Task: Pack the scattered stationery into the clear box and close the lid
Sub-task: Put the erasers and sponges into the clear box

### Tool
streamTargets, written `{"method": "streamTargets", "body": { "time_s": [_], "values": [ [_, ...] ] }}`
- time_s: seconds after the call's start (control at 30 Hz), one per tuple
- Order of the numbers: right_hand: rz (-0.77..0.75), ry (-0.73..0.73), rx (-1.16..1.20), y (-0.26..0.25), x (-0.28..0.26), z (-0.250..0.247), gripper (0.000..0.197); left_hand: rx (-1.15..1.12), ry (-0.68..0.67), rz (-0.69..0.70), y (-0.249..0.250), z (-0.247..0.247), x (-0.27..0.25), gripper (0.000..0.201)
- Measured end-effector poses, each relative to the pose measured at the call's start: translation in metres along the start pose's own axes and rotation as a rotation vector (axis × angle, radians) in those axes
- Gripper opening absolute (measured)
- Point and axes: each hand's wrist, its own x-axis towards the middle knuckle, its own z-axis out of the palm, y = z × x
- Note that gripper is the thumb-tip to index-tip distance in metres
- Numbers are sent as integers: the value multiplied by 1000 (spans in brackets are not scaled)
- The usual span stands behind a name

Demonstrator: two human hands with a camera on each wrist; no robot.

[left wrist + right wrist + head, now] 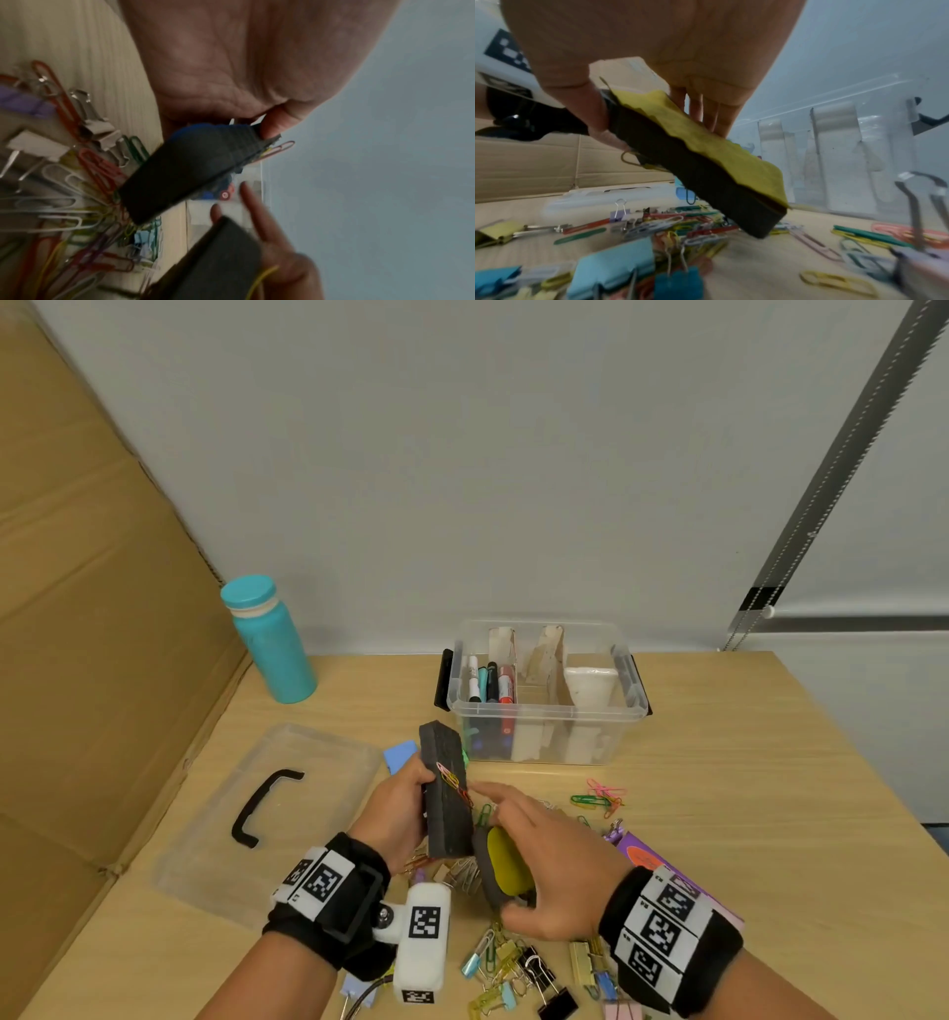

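My left hand [411, 796] grips a dark grey foam eraser [445, 806] and holds it tilted up above the table. Several coloured paper clips [454, 785] cling to its face. In the left wrist view the same eraser [185, 174] shows a blue top under my thumb [272, 123]. My right hand [536, 855] holds a second eraser with a yellow top [506, 862], thumb on its near end and fingers stretched along it toward the clips. The clear box [629, 695] stands lidless behind, with markers [490, 683] in its left compartment.
The clear lid [328, 762] with a black handle lies at the left, beside a teal bottle [272, 642] and a cardboard wall. Paper clips [598, 798] and binder clips [518, 968] litter the near table. A purple pad [647, 855] lies under my right wrist.
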Motion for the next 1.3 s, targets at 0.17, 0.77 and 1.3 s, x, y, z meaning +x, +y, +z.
{"method": "streamTargets", "body": {
  "time_s": [0.17, 0.77, 1.3],
  "values": [
    [-31, 3, -16, -5, 6, 5, 59, -17, -18, -2, -1, 4, 1, 35],
    [-90, -47, -49, -6, 2, -7, 58, 84, -13, 4, 1, 5, 3, 33],
    [-81, -60, -71, -9, 3, -10, 58, 22, -27, -16, 2, 1, -1, 37]
  ]
}}
